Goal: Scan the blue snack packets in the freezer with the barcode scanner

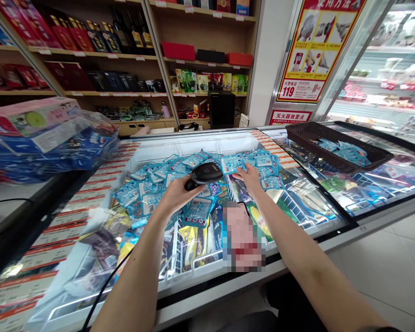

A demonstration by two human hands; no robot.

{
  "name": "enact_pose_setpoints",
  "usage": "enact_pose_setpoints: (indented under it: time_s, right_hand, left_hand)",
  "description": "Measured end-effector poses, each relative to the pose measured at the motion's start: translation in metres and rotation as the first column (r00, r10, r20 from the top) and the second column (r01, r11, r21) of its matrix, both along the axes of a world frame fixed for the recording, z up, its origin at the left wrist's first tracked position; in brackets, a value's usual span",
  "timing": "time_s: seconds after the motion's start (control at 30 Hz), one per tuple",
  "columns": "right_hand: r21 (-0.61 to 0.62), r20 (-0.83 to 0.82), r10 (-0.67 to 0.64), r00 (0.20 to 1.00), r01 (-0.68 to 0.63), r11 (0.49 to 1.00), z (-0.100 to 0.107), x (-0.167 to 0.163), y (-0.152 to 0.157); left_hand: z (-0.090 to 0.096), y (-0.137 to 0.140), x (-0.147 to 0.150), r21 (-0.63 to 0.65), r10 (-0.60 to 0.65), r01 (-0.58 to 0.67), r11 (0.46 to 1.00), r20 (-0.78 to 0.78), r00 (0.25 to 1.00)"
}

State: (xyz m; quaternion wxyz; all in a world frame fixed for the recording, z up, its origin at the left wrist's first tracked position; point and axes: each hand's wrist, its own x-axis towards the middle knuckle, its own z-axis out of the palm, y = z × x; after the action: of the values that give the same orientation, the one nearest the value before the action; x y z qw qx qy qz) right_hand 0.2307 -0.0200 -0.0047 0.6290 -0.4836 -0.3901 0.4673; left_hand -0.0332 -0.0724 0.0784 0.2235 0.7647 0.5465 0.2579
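My left hand (175, 197) is wrapped round a black handheld barcode scanner (206, 173), its head pointing right over the freezer. With my right hand (249, 179) I pinch the edge of a small blue packet (232, 163), its white barcode label facing me. Many similar blue packets (152, 200) lie heaped on the freezer's glass top around both hands. Nearer to me, a blurred-out pink object (242, 235), perhaps a phone, rests on the glass by my right forearm.
A brown basket (376, 157) holding more blue packets stands on the glass at the right. At left are plastic-wrapped boxes (41, 138). The scanner's black cord (105, 286) trails past my left forearm. Stocked shelves (197, 64) stand behind the freezer.
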Motion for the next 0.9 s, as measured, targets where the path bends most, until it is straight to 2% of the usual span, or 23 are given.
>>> enact_pose_setpoints:
  time_s: [0.2, 0.37, 0.43, 0.5, 0.57, 0.63, 0.7, 0.9]
  right_hand:
    - [-0.014, -0.007, -0.006, 1.0, 0.006, 1.0, -0.001, 0.0, 0.001]
    - [0.015, -0.013, -0.029, 1.0, 0.029, 0.999, -0.001, -0.001, 0.0]
    - [0.041, 0.036, -0.072, 0.997, 0.07, 0.997, 0.002, -0.001, -0.002]
    - [0.072, 0.192, -0.138, 0.972, 0.127, 0.989, 0.006, 0.002, -0.004]
    - [0.114, 0.41, -0.235, 0.881, 0.206, 0.972, 0.012, 0.007, -0.006]
    - [0.161, 0.572, -0.335, 0.749, 0.297, 0.941, 0.017, 0.015, -0.008]
    - [0.189, 0.655, -0.382, 0.652, 0.348, 0.918, 0.021, 0.024, -0.008]
    - [0.219, 0.792, -0.393, 0.466, 0.385, 0.897, 0.015, 0.046, -0.006]
  left_hand:
    - [0.0, 0.0, 0.0, -0.007, -0.015, 0.015, 1.0, 0.005, 1.0]
    - [-0.001, 0.0, 0.0, 0.014, 0.032, -0.032, 0.999, 0.024, 0.999]
    - [-0.002, 0.001, -0.001, 0.043, 0.056, -0.057, 0.997, 0.029, 0.998]
    - [-0.003, 0.002, -0.003, 0.064, 0.08, -0.082, 0.995, 0.033, 0.996]
    - [-0.004, 0.003, -0.004, 0.075, 0.105, -0.107, 0.991, 0.037, 0.994]
    - [-0.005, 0.003, -0.005, 0.091, 0.131, -0.134, 0.987, 0.037, 0.991]
    - [-0.005, 0.004, -0.006, 0.108, 0.154, -0.157, 0.982, 0.038, 0.987]
    - [-0.006, 0.005, -0.006, 0.134, 0.16, -0.162, 0.978, 0.025, 0.987]
